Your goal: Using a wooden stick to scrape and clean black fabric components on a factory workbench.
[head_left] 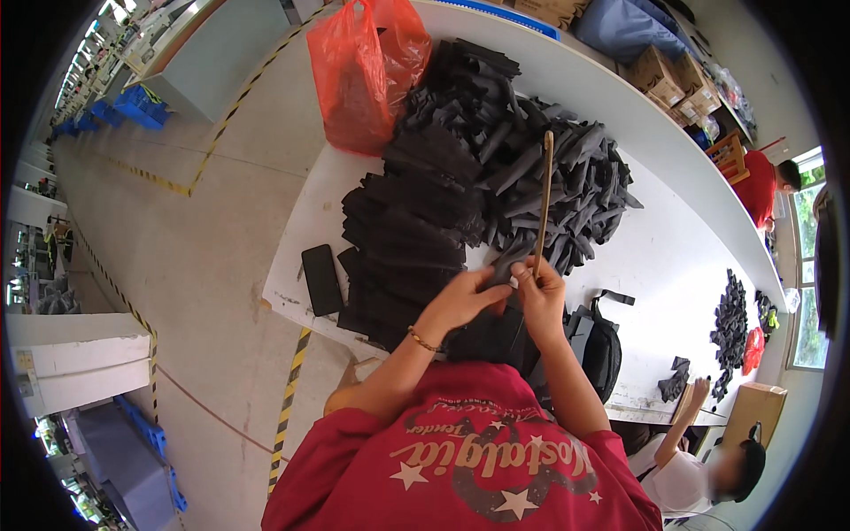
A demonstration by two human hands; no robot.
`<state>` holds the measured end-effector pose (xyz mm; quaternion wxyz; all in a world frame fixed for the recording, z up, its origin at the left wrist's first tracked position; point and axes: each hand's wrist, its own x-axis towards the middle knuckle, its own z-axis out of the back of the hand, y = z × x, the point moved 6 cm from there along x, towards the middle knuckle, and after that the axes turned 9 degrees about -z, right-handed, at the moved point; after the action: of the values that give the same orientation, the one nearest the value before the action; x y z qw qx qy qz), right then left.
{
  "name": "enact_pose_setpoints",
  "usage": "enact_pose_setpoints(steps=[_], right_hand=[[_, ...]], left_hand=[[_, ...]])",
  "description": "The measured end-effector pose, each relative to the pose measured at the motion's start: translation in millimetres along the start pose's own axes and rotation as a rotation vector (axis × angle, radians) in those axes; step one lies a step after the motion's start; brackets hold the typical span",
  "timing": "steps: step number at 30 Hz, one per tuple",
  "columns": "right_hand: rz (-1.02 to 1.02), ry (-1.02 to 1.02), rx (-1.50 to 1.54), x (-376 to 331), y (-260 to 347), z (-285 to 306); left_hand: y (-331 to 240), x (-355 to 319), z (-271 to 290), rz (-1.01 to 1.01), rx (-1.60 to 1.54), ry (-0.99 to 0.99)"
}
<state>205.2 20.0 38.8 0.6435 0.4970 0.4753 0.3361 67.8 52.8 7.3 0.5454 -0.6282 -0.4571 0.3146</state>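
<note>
My left hand (pixel 460 303), with a beaded bracelet at its wrist, pinches a dark grey cloth piece (pixel 511 258) in front of my chest. Close beside it, my right hand (pixel 543 290) is closed round the lower end of a long, thin, brownish rod (pixel 545 190) that points away from me. Something small and white shows between the fingertips; I cannot make out what it is. Beyond the hands lies a large heap of loose dark grey cloth pieces (pixel 575 177). Flatter stacks of black cloth pieces (pixel 412 230) spread out to the left.
A black phone (pixel 322 280) lies at the white table's (pixel 297 239) left edge. A red plastic bag (pixel 354 84) stands at the far left corner. A black backpack (pixel 604 345) is right of my right forearm. Another person (pixel 708 473) sits at the right, near more dark pieces (pixel 730 327).
</note>
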Motion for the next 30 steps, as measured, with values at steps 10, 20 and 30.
enact_pose_setpoints(steps=[10,20,30], right_hand=[[-0.024,0.021,0.112,18.0,15.8,20.9],[-0.079,0.200,-0.060,-9.5,4.1,-7.7],[0.326,-0.359,-0.465,55.2,104.8,71.1]], left_hand=[[15.1,-72.0,-18.0,0.302,0.006,0.338],[-11.7,21.1,12.2,0.129,-0.479,-0.165],[-17.6,-1.6,98.8,-0.147,0.194,-0.573]])
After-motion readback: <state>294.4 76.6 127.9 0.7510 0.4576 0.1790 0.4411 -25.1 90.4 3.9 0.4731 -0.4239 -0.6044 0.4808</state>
